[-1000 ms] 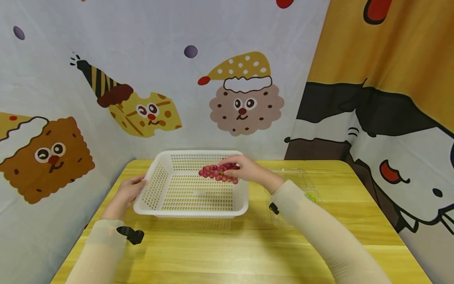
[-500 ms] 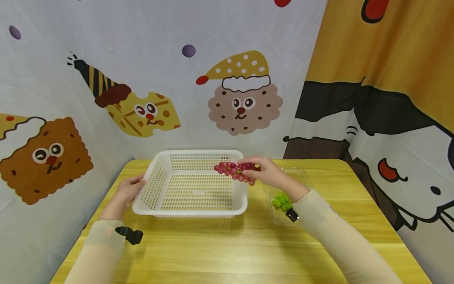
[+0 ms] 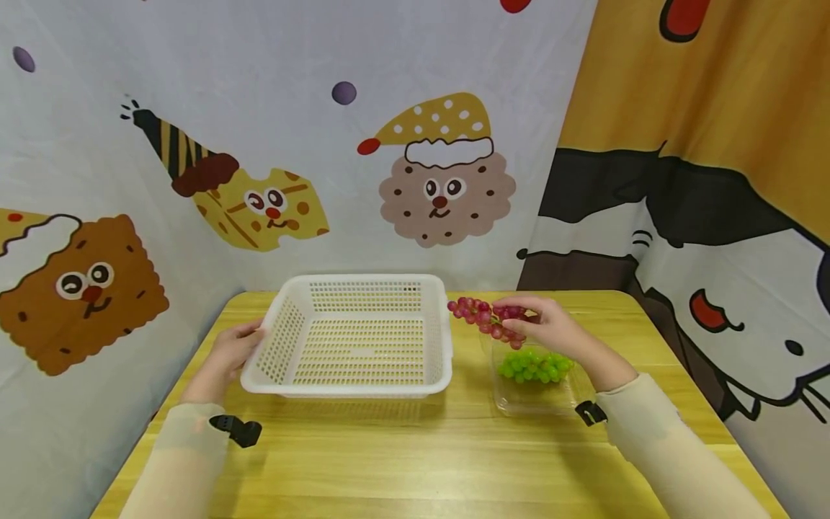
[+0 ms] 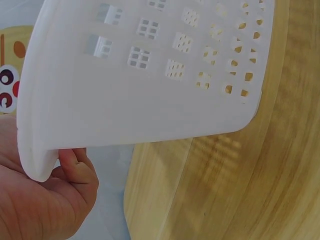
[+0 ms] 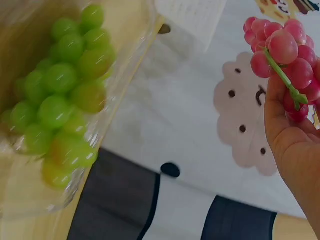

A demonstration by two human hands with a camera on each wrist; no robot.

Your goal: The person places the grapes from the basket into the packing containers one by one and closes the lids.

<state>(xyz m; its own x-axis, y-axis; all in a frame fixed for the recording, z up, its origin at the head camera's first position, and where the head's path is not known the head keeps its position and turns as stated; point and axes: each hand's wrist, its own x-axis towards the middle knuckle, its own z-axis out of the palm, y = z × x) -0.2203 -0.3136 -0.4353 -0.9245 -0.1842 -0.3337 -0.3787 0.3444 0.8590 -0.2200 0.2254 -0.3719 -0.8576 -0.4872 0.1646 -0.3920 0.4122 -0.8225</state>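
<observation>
My right hand (image 3: pixel 547 326) holds a bunch of red grapes (image 3: pixel 478 315) between thumb and fingers, up in the air right of the basket. In the right wrist view the bunch's green stem (image 5: pixel 285 77) shows beside the thumb. Below that hand, green grapes (image 3: pixel 534 366) lie in a clear plastic box (image 3: pixel 532 405). At the left end of the white perforated basket (image 3: pixel 359 391), my left hand (image 3: pixel 233 349) grips the rim. The left wrist view shows fingers (image 4: pixel 80 175) curled under that rim (image 4: pixel 37 165).
The basket and the clear box stand side by side on a wooden table (image 3: pixel 389 461). A printed cloth (image 3: pixel 292 108) hangs behind the table, and an orange patterned curtain (image 3: pixel 713 94) hangs on the right.
My right hand has carried the red grapes rightward, from over the basket to above the clear box, so the green grapes now show. My left hand has stayed on the basket's rim.
</observation>
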